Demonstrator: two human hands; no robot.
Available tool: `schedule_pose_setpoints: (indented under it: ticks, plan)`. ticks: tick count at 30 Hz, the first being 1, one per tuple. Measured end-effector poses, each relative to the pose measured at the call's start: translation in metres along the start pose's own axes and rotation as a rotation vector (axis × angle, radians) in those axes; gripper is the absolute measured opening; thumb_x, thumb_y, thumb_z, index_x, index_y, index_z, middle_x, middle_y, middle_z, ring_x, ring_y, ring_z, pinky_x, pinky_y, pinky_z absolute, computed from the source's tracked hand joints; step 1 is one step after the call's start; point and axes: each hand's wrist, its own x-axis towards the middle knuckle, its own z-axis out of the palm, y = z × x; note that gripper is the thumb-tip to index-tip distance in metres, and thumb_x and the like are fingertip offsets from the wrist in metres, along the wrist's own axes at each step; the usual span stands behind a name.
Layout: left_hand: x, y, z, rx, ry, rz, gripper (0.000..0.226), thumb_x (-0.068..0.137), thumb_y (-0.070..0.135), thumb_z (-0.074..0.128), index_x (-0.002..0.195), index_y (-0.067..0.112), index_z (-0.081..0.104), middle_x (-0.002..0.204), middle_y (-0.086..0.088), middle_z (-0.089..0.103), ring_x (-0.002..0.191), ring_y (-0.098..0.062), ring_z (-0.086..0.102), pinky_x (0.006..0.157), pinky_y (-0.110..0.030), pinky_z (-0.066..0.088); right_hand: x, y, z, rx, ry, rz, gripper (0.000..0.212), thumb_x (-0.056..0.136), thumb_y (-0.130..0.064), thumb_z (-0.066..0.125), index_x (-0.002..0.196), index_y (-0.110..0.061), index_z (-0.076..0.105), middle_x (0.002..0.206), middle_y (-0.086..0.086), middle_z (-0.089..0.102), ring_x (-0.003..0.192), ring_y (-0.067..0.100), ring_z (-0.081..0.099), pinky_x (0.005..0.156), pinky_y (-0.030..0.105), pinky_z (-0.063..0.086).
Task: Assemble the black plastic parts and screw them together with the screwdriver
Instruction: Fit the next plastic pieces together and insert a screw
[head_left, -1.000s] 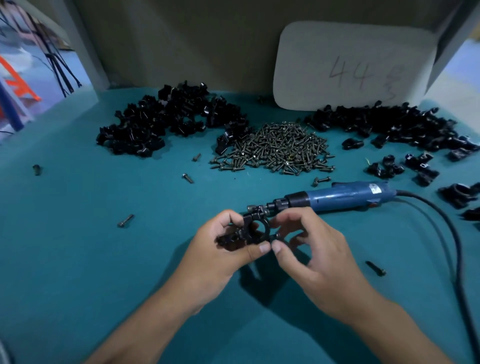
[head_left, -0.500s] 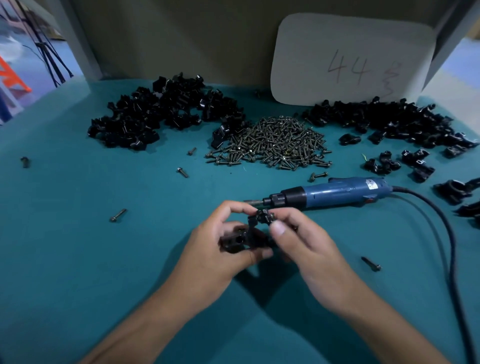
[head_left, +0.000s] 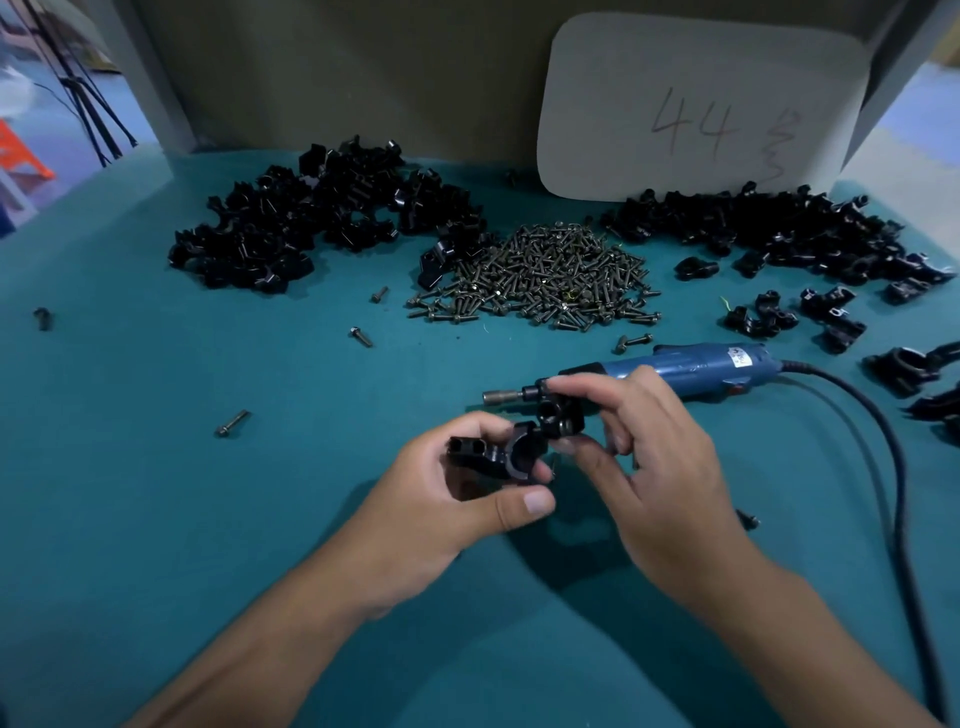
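Observation:
My left hand (head_left: 441, 499) grips a black plastic clamp part (head_left: 493, 452) with a curved saddle and two holes. My right hand (head_left: 649, 457) pinches a second black part (head_left: 558, 413) with a round hole, held just above and right of the first; the two parts touch at their edges. Behind my right hand the blue electric screwdriver (head_left: 691, 366) lies on the teal table (head_left: 208, 519), its bit pointing left. A pile of screws (head_left: 545, 280) sits mid-table.
Heaps of black parts lie at the back left (head_left: 322, 218) and back right (head_left: 769, 228). Loose screws (head_left: 232, 423) dot the left side, and one (head_left: 748, 519) lies by my right wrist. The screwdriver cable (head_left: 893, 467) runs down the right. A card marked 44 (head_left: 696, 109) leans at the back.
The two parts were pressed together between both hands; now my right hand has lifted its part up and to the right, so the pieces sit partly apart.

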Motion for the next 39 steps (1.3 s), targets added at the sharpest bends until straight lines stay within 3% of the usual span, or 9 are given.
schedule_pose_setpoints:
  ticks: [3, 6, 11, 17, 22, 27, 30, 35, 39]
  plan:
    - [0.001, -0.003, 0.001, 0.042, 0.065, 0.043, 0.029, 0.077, 0.017, 0.083, 0.1, 0.022, 0.065, 0.095, 0.007, 0.075, 0.089, -0.006, 0.068, 0.08, -0.016, 0.051, -0.001, 0.002, -0.002, 0.127, -0.083, 0.176, 0.044, 0.092, -0.041, 0.07, 0.131, -0.04, 0.049, 0.082, -0.022, 0.036, 0.077, 0.006, 0.044, 0.071, 0.013, 0.037]
    - [0.001, -0.005, -0.001, 0.201, 0.153, 0.116, 0.034, 0.076, 0.03, 0.085, 0.103, 0.032, 0.064, 0.101, 0.01, 0.074, 0.095, -0.008, 0.07, 0.085, -0.024, 0.054, -0.004, 0.0, 0.001, 0.264, -0.166, 0.336, 0.031, 0.087, -0.065, 0.058, 0.104, -0.04, 0.052, 0.077, -0.019, 0.041, 0.071, 0.005, 0.042, 0.064, 0.018, 0.037]
    - [-0.001, -0.007, -0.002, 0.389, 0.138, 0.186, 0.037, 0.079, 0.036, 0.083, 0.109, 0.035, 0.061, 0.107, 0.014, 0.072, 0.101, -0.013, 0.069, 0.087, -0.028, 0.054, -0.004, -0.007, 0.004, 0.313, -0.222, 0.279, 0.035, 0.104, -0.049, 0.04, 0.078, -0.026, 0.045, 0.072, -0.015, 0.044, 0.067, 0.006, 0.042, 0.061, 0.02, 0.033]
    - [-0.001, -0.006, -0.006, 0.603, 0.182, 0.219, 0.04, 0.073, 0.055, 0.081, 0.104, 0.037, 0.063, 0.103, 0.017, 0.069, 0.101, -0.01, 0.065, 0.085, -0.033, 0.052, -0.002, -0.003, 0.003, 0.166, -0.262, 0.187, 0.027, 0.103, -0.047, 0.039, 0.082, -0.03, 0.045, 0.08, -0.019, 0.045, 0.074, 0.004, 0.046, 0.065, 0.013, 0.034]
    - [0.0, -0.007, -0.004, 0.546, 0.175, 0.181, 0.039, 0.073, 0.054, 0.081, 0.101, 0.036, 0.063, 0.1, 0.018, 0.071, 0.094, -0.008, 0.067, 0.081, -0.032, 0.054, -0.003, 0.008, 0.001, -0.035, -0.238, 0.051, 0.014, 0.105, -0.043, 0.039, 0.098, -0.032, 0.045, 0.093, -0.022, 0.04, 0.088, -0.002, 0.044, 0.075, 0.013, 0.034]
    - [0.002, -0.008, -0.004, 0.268, 0.087, 0.059, 0.035, 0.072, 0.049, 0.083, 0.097, 0.032, 0.063, 0.088, 0.012, 0.07, 0.078, -0.006, 0.062, 0.068, -0.022, 0.052, 0.001, 0.01, -0.005, -0.083, -0.218, -0.021, 0.012, 0.105, -0.039, 0.041, 0.107, -0.029, 0.048, 0.096, -0.025, 0.034, 0.094, -0.007, 0.042, 0.079, 0.013, 0.033]
    - [0.004, -0.01, -0.003, 0.144, 0.039, 0.075, 0.032, 0.074, 0.04, 0.084, 0.097, 0.034, 0.062, 0.094, 0.011, 0.07, 0.086, -0.009, 0.065, 0.08, -0.025, 0.052, 0.001, 0.008, -0.009, -0.026, -0.207, 0.018, 0.009, 0.104, -0.044, 0.042, 0.107, -0.037, 0.047, 0.095, -0.032, 0.038, 0.09, -0.008, 0.045, 0.079, 0.006, 0.032]
    - [0.002, -0.014, -0.001, 0.226, 0.115, 0.115, 0.038, 0.076, 0.045, 0.083, 0.105, 0.037, 0.062, 0.102, 0.007, 0.074, 0.097, -0.013, 0.071, 0.09, -0.036, 0.056, -0.002, 0.003, -0.002, 0.002, -0.199, 0.08, 0.019, 0.105, -0.049, 0.04, 0.094, -0.036, 0.047, 0.085, -0.024, 0.045, 0.081, 0.0, 0.049, 0.071, 0.009, 0.034]
    - [0.001, -0.01, -0.003, 0.33, 0.179, 0.168, 0.037, 0.078, 0.039, 0.084, 0.107, 0.038, 0.061, 0.105, 0.014, 0.074, 0.1, -0.009, 0.071, 0.088, -0.028, 0.055, 0.0, 0.001, -0.004, 0.13, -0.218, 0.166, 0.015, 0.099, -0.05, 0.046, 0.095, -0.036, 0.05, 0.077, -0.021, 0.043, 0.073, 0.004, 0.046, 0.065, 0.012, 0.034]
